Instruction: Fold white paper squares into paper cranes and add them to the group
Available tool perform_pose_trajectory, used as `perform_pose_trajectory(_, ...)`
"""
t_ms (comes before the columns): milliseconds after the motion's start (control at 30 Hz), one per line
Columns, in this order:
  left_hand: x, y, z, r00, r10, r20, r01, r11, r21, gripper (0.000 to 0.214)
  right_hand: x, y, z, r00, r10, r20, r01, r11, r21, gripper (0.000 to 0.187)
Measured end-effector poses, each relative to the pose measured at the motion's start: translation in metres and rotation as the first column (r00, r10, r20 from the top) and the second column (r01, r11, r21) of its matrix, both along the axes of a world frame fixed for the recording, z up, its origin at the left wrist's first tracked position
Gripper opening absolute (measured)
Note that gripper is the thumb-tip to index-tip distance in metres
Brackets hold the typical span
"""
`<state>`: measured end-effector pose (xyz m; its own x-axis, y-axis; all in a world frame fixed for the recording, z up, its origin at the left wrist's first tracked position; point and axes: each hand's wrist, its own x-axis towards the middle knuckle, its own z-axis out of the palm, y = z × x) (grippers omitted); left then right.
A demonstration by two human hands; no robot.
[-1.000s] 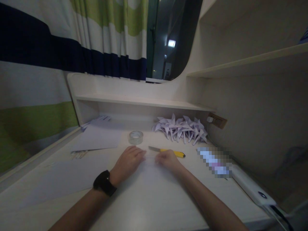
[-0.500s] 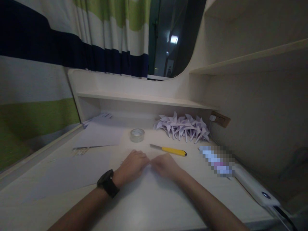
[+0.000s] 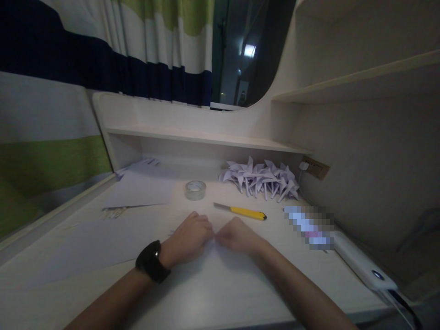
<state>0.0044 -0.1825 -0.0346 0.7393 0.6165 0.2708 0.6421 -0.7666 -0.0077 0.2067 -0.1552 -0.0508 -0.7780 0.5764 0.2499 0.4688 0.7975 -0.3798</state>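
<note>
My left hand (image 3: 193,234), a dark watch (image 3: 153,262) on its wrist, is closed low over the desk. My right hand (image 3: 237,236) is closed too, its fingertips meeting those of the left. Whatever they pinch is hidden by the fingers; a small pale edge (image 3: 172,232) shows just left of the left hand. Right behind the hands lies a yellow utility knife (image 3: 248,213) with its blade out, pointing left. A roll of clear tape (image 3: 195,190) sits farther back. Several white paper pinwheels (image 3: 259,176) are heaped at the back.
White paper sheets (image 3: 140,185) lie at the back left, with another sheet (image 3: 99,243) in front and small pale sticks (image 3: 115,212) between. On the right are a blurred-out lit object (image 3: 307,228) and a white power strip (image 3: 362,261). A shelf (image 3: 206,136) runs along the back.
The view has shifted slightly, so things on the desk sit a little higher in the picture. Both hands stay closed together at nearly the same place.
</note>
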Motion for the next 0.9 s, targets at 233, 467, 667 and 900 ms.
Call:
perform_pose_trajectory(233,-0.001,-0.004,0.004,1.0,0.001,0.019,-0.001,1.0,-0.016,0.018,0.007,-0.001,0.017,1.0,-0.01,-0.029,0.004,0.985,-0.173,0.019)
perform_pose_trajectory(467,-0.002,-0.004,-0.004,0.998,0.051,-0.023,-0.051,0.998,-0.025,0.015,0.0,-0.005,0.012,0.99,-0.122,0.07,0.125,0.991,-0.039,0.014)
perform_pose_trajectory(667,-0.002,-0.006,-0.003,0.999,0.036,-0.011,-0.036,0.999,-0.033,0.017,-0.002,-0.003,0.001,0.996,-0.053,0.074,0.053,0.999,0.001,0.015)
perform_pose_trajectory(900,-0.004,-0.003,-0.002,1.0,-0.012,-0.006,0.011,0.998,-0.064,0.014,-0.001,-0.006,0.01,0.998,-0.006,0.061,0.011,0.996,-0.089,0.017)
